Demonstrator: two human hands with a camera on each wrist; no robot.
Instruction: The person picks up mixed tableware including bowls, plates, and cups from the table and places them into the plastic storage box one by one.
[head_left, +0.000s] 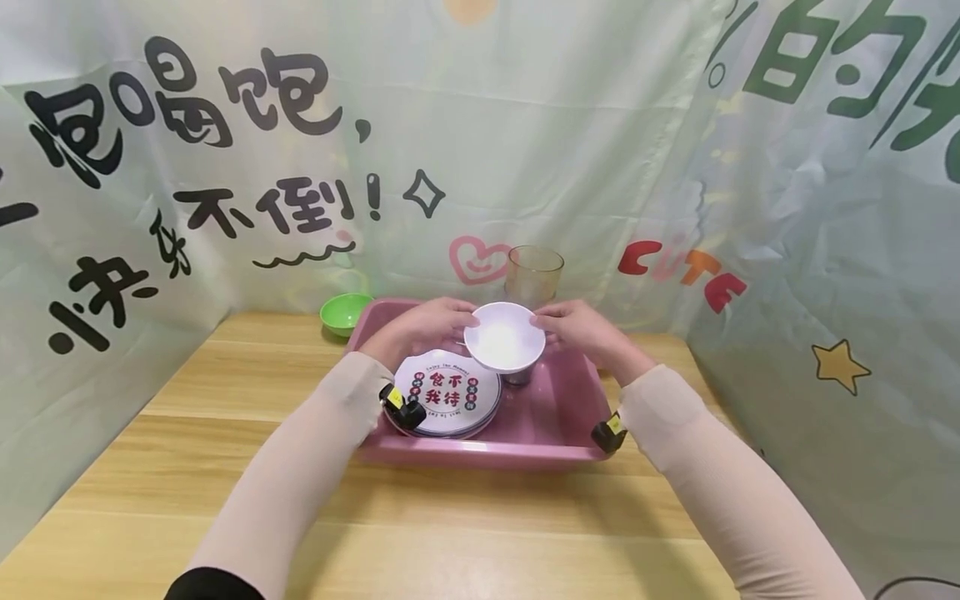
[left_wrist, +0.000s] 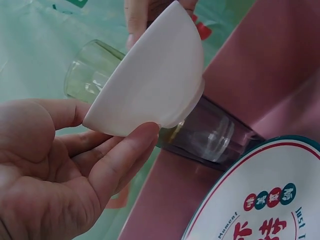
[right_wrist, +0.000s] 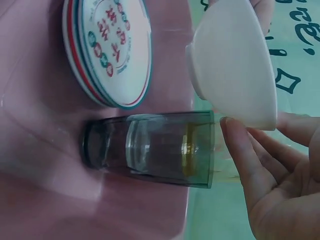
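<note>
A small white bowl (head_left: 505,337) is held up over the pink tub (head_left: 480,454), its inside facing the head camera. My left hand (head_left: 438,321) pinches the bowl's left side, thumb at the rim and fingers underneath, as the left wrist view shows. On the opposite side my right hand (head_left: 577,325) grips it the same way. Below the bowl, inside the tub, stands a dark see-through glass (right_wrist: 150,150), mostly hidden by the bowl in the head view. To its left lies a stack of white plates (head_left: 447,392) with red lettering and dark green rims.
Behind the tub stands a tall amber-tinted glass (head_left: 534,275), close to the printed curtain (head_left: 420,125). A green bowl (head_left: 345,312) sits at the tub's back left corner. The wooden table (head_left: 480,533) runs along the tub's front and left; curtains rise on both sides.
</note>
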